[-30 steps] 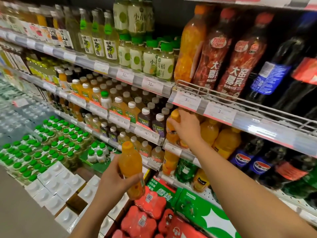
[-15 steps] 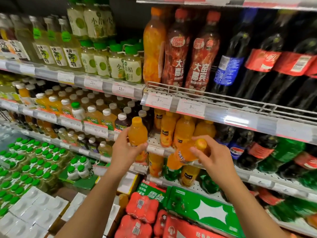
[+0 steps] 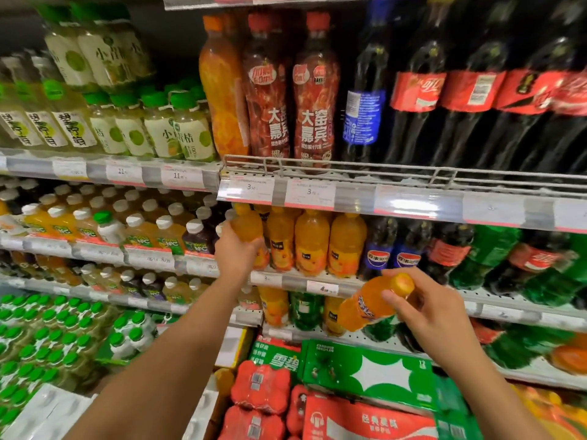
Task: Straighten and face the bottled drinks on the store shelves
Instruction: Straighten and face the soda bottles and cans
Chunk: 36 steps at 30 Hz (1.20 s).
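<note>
While left hand (image 3: 235, 254) grips an upright orange bottle (image 3: 247, 228) entering the row just right of it, right hand (image 3: 427, 308) holds a tilted second bottle (image 3: 370, 304); next: seat, turn label out.

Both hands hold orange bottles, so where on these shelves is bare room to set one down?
Little bare shelf shows. Only a narrow strip of perforated shelf, beneath the tilted bottle in the right hand. The orange row, where the left hand grips another bottle, is packed.

Bright overhead store light glares white off the plastic price strips (image 3: 409, 204), the upper shelf recess stays dark, and everything looks soft (worse toward the bowed, smeared edges).
</note>
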Tool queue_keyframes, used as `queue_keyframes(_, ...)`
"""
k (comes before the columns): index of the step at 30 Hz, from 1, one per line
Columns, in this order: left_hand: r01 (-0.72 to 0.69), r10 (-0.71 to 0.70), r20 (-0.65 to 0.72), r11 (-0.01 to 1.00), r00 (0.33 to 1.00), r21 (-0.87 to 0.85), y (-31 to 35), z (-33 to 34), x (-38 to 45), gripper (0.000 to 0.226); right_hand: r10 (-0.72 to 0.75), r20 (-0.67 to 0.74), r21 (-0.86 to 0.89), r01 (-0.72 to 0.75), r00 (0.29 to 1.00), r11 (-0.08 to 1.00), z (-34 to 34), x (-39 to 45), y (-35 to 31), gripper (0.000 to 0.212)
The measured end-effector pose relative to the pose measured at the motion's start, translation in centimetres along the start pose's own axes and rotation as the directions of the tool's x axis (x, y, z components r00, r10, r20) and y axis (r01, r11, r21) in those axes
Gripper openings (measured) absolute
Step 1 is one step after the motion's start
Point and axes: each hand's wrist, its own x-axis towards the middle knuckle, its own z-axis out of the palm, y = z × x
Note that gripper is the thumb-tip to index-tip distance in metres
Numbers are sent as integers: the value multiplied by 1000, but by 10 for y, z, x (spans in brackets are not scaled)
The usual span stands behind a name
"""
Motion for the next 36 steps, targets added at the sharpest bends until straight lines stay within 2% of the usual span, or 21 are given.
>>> queue_keyframes(8, -17, 15, 37, 999, 999, 51, 5, 11, 11, 80, 16, -11, 15, -16, 1000, 1000, 0, -3, 6, 26)
queue_keyframes(14, -16, 12, 73, 998, 997, 58, -6, 19, 23, 80, 19, -4, 4, -19, 1000, 1000, -1, -3, 3, 26)
queue_keyframes(22, -12, -38, 186, 965, 982, 262, -9, 19, 47, 77, 42, 3, -2, -42, 999, 999, 0, -5, -2, 27)
queue_keyframes(27, 11, -65, 213, 969, 975, 246, -10, 20, 47, 82, 45, 8, -23, -45, 999, 999, -2, -5, -8, 27)
queue_keyframes(29, 7, -43, 187, 982, 981, 187, -9, 19, 41, 84, 58, 14, -28, -58, 998, 998, -3, -5, -9, 21)
queue_keyframes(32, -67, 58, 66, 989, 996, 131, -1, 15, 21, 79, 61, 7, -50, -60, 998, 997, -5, -7, -9, 18)
queue_keyframes(34, -151, 152, 4, 979, 988, 140, 6, 10, -2, 65, 66, 0, -68, -66, 998, 996, -6, -10, -6, 18)
queue_keyframes(36, -207, 205, 26, 967, 978, 149, 10, 6, -25, 47, 89, -7, -66, -89, 996, 994, -9, -15, -3, 18)
